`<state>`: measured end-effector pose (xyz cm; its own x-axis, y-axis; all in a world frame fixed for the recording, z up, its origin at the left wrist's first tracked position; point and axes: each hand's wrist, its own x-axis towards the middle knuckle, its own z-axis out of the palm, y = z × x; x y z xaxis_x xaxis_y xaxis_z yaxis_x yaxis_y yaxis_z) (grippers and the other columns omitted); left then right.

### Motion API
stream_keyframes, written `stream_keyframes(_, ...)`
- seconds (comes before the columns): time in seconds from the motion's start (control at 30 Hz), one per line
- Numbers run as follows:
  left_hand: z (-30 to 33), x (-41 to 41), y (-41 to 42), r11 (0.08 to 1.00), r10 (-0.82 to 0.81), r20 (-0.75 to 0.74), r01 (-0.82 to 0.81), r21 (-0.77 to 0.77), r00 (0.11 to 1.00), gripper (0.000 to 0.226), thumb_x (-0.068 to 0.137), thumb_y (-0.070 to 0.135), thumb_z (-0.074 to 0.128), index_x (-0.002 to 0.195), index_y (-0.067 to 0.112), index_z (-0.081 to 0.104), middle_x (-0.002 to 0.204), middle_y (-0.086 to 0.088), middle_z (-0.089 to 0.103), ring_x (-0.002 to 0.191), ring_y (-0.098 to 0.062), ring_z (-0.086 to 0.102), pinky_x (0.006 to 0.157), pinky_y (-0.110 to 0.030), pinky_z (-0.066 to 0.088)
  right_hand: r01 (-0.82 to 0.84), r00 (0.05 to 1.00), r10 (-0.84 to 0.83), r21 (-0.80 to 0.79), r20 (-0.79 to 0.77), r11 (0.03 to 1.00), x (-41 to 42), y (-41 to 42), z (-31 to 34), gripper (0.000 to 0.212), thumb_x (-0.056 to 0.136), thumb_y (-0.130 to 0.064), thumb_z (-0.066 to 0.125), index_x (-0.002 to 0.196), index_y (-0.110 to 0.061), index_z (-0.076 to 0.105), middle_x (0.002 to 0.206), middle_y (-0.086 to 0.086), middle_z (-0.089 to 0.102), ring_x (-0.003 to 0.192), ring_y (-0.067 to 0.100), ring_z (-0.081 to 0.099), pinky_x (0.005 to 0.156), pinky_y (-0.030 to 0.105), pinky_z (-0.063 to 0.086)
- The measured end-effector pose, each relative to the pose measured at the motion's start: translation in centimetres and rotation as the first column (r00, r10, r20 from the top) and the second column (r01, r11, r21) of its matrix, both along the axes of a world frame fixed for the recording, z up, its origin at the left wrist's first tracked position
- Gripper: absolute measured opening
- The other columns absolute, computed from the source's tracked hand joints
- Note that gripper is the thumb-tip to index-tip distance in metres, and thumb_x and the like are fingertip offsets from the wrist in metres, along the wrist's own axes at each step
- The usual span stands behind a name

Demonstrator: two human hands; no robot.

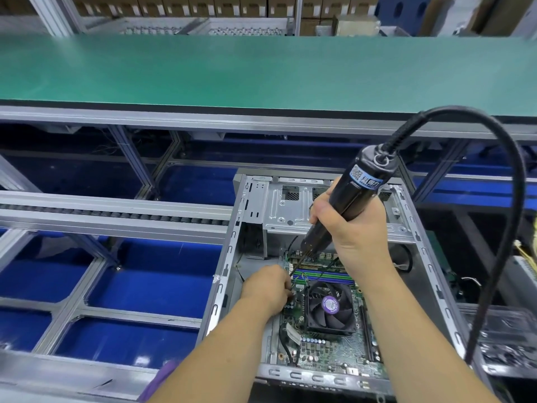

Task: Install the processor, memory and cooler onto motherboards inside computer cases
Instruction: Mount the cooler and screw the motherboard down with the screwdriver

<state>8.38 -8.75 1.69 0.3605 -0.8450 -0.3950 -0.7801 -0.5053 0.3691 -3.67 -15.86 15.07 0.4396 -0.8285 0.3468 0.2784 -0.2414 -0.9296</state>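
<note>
An open grey computer case (229,257) lies on the line with a green motherboard (325,347) inside. A black cooler fan (329,306) with a purple hub label sits on the board, beside blue and green memory slots (325,276). My right hand (357,228) grips a black electric screwdriver (360,184), its bit angled down to the cooler's upper left corner. My left hand (268,289) rests at that corner, fingers curled and pinching near the bit tip; what it pinches is hidden.
The screwdriver's thick black cable (514,228) loops up and down the right side. A green conveyor belt (261,68) runs across the back. Aluminium frame rails (116,210) and blue trays (145,286) lie to the left. Black trays (505,338) sit at the right.
</note>
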Motion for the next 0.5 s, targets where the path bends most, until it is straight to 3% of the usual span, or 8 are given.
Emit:
stream_keyframes(0.1, -0.1, 0.2, 0.1, 0.999, 0.042, -0.051, -0.042, 0.014, 0.998, 0.009, 0.092, 0.019, 0.067, 0.092, 0.022, 0.076, 0.101, -0.004, 0.072, 0.093, -0.025, 0.066, 0.083, -0.034, 0.056, 0.008, 1.000, -0.008, -0.012, -0.011, 1.000, 0.1, -0.1, 0.2, 0.010, 0.071, -0.033, 0.074, 0.071, -0.034, 0.064, 0.067, 0.010, 0.059, 0.064, 0.024, 0.055, 0.065, 0.037, 0.049)
stream_keyframes(0.2, -0.1, 0.4, 0.4, 0.979, 0.203, -0.154, -0.202, 0.024, 0.967, 0.020, 0.090, 0.007, 0.062, 0.096, 0.019, 0.078, 0.097, -0.003, 0.073, 0.091, -0.023, 0.067, 0.083, -0.031, 0.056, 0.007, 1.000, -0.007, -0.019, -0.008, 1.000, 0.4, -0.1, 0.2, 0.009, 0.072, -0.030, 0.073, 0.069, -0.031, 0.064, 0.066, 0.015, 0.057, 0.063, 0.022, 0.053, 0.063, 0.033, 0.048)
stream_keyframes(0.27, 0.2, 1.1, 0.4, 0.938, 0.344, -0.154, -0.347, 0.003, 0.926, 0.022, 0.085, 0.000, 0.055, 0.079, 0.015, 0.070, 0.078, -0.007, 0.066, 0.073, -0.023, 0.061, 0.072, -0.032, 0.057, 0.005, 1.000, -0.005, -0.015, 0.000, 1.000, 0.4, -0.1, 0.3, 0.008, 0.072, -0.030, 0.072, 0.069, -0.031, 0.065, 0.066, 0.018, 0.056, 0.062, 0.022, 0.053, 0.063, 0.031, 0.048)
stream_keyframes(0.33, 0.5, 1.5, 0.4, 0.898, 0.435, -0.136, -0.439, -0.006, 0.890, 0.023, 0.081, -0.001, 0.052, 0.062, 0.011, 0.050, 0.059, -0.005, 0.049, 0.055, -0.020, 0.045, 0.052, -0.026, 0.046, 0.011, 1.000, -0.011, -0.016, -0.004, 1.000, 0.3, 0.0, 0.3, 0.009, 0.071, -0.030, 0.073, 0.069, -0.031, 0.064, 0.066, 0.023, 0.056, 0.063, 0.022, 0.053, 0.063, 0.031, 0.048)
stream_keyframes(0.4, 0.6, 1.1, 0.5, 0.911, 0.411, -0.173, -0.394, 0.121, 0.895, 0.019, 0.082, 0.002, 0.054, 0.066, 0.011, 0.048, 0.060, -0.005, 0.050, 0.052, -0.019, 0.046, 0.048, -0.023, 0.041, 0.019, 1.000, -0.019, -0.006, 0.003, 1.000, 0.2, 0.0, 0.3, 0.012, 0.070, -0.031, 0.073, 0.069, -0.028, 0.062, 0.066, 0.020, 0.056, 0.063, 0.023, 0.053, 0.063, 0.032, 0.048)
stream_keyframes(0.5, 0.3, 0.2, 0.8, 0.914, 0.350, -0.288, -0.258, 0.312, 0.891, 0.002, 0.086, 0.003, 0.058, 0.085, 0.003, 0.061, 0.072, -0.013, 0.065, 0.058, -0.024, 0.061, 0.057, -0.030, 0.054, 0.018, 1.000, -0.018, 0.019, 0.022, 1.000, 0.1, 0.1, 0.2, 0.015, 0.070, -0.030, 0.074, 0.071, -0.025, 0.059, 0.068, 0.015, 0.056, 0.064, 0.026, 0.052, 0.064, 0.036, 0.048)
